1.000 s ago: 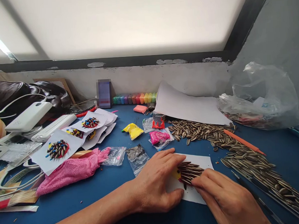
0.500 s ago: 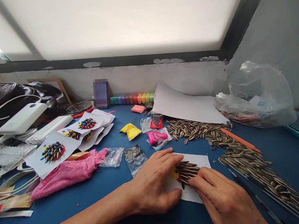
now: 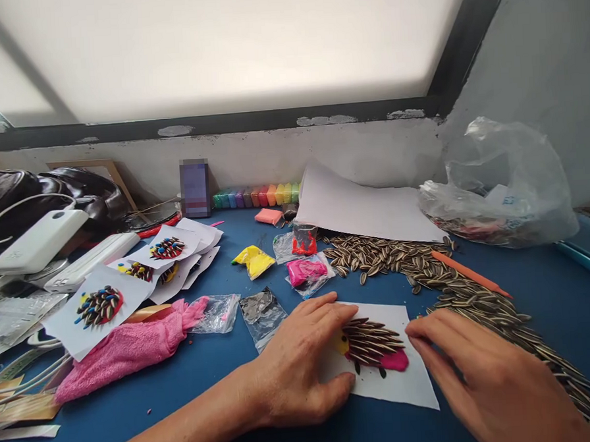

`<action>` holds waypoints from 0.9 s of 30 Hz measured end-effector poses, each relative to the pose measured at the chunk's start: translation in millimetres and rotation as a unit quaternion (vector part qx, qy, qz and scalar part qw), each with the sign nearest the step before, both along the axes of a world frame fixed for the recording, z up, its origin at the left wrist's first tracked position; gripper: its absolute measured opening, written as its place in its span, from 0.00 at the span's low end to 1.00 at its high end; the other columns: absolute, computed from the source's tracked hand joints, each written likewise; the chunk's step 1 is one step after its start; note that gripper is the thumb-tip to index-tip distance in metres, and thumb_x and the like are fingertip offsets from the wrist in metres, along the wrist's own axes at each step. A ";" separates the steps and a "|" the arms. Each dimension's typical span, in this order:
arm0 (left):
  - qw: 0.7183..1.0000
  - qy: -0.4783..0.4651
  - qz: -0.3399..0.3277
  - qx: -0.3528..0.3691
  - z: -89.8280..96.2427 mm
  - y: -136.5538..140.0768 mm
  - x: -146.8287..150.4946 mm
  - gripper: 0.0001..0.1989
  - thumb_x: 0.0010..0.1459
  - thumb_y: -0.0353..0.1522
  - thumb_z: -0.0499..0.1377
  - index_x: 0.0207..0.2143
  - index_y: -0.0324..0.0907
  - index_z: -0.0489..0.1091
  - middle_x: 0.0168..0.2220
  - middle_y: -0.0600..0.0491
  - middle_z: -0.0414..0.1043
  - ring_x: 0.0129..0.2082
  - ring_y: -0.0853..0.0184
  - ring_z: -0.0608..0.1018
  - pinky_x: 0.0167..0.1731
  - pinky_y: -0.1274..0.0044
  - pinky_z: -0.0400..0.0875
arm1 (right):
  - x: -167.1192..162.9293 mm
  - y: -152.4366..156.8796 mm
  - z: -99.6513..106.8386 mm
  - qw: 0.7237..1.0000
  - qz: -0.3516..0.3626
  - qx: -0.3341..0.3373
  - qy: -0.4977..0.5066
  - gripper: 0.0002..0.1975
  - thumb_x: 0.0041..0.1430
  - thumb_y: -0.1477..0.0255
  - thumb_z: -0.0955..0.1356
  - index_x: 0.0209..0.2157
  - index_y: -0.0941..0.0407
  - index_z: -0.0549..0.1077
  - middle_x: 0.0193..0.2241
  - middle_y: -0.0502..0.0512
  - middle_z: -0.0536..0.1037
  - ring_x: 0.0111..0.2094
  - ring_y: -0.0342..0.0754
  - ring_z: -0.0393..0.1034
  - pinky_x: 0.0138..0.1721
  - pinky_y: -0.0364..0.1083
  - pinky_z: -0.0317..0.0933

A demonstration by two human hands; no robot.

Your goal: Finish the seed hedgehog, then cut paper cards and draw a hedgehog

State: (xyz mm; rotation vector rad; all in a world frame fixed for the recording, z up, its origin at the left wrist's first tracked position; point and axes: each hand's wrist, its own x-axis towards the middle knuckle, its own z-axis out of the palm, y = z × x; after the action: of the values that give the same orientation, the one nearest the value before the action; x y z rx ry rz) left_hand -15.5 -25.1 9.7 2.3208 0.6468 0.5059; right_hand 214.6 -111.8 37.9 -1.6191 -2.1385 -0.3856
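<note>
A white sheet of paper point(image 3: 397, 392) lies on the blue table, bearing a hedgehog-like figure with a yellow face, a pink clay body point(image 3: 396, 360) and rows of striped sunflower seeds point(image 3: 375, 341) as spines. Two dark seeds sit below the body like feet. My left hand point(image 3: 307, 359) rests on the paper's left side, fingers and thumb spread around the face, partly covering it. Just off the paper's right edge is my right hand point(image 3: 485, 369), thumb and fingertips drawn together; whether a seed is between them is hidden.
Loose sunflower seeds point(image 3: 386, 254) spread behind and to the right, with an orange pen point(image 3: 470, 274) on them. Bags of yellow clay point(image 3: 253, 261), pink clay point(image 3: 306, 272) and black clay point(image 3: 260, 307) stand nearby. Finished seed pictures point(image 3: 99, 307) and a pink cloth point(image 3: 128, 352) lie left.
My right hand has moved right, away from the seed spines, uncovering the pink clay and a second dark seed foot. My left hand stays on the paper. The view has shifted slightly.
</note>
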 end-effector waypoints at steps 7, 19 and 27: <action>1.000 -0.011 -0.002 0.008 -5.9 2.0 -0.1 0.34 0.53 0.32 0.61 0.63 0.43 0.58 0.62 0.47 0.66 0.68 0.53 0.59 0.66 0.59 0.54 | 15.0 9.8 0.6 0.997 -0.077 0.026 -0.003 0.15 0.69 0.67 0.58 0.34 0.51 0.74 0.30 0.50 0.81 0.27 0.47 0.78 0.23 0.46 0.65; 1.000 0.010 -0.007 0.004 6.0 1.1 0.8 0.32 0.55 0.33 0.61 0.62 0.38 0.59 0.61 0.43 0.66 0.67 0.52 0.60 0.66 0.59 0.56 | 27.3 44.0 3.3 0.990 -0.062 -0.119 0.032 0.11 0.63 0.70 0.64 0.31 0.51 0.78 0.29 0.50 0.80 0.31 0.49 0.77 0.29 0.47 0.67; 1.000 0.010 -0.011 0.005 7.4 0.8 1.4 0.32 0.54 0.33 0.60 0.61 0.40 0.60 0.60 0.43 0.68 0.67 0.51 0.61 0.66 0.57 0.55 | 9.3 87.1 -0.3 0.990 -0.038 -0.138 -0.003 0.14 0.63 0.77 0.64 0.43 0.53 0.80 0.41 0.57 0.79 0.43 0.52 0.74 0.43 0.49 0.68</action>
State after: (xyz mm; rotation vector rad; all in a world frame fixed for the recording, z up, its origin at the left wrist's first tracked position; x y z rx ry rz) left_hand -14.1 -24.3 17.1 2.3423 0.6285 0.4782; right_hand 223.9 -24.7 37.6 -1.8553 -2.2184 -0.1196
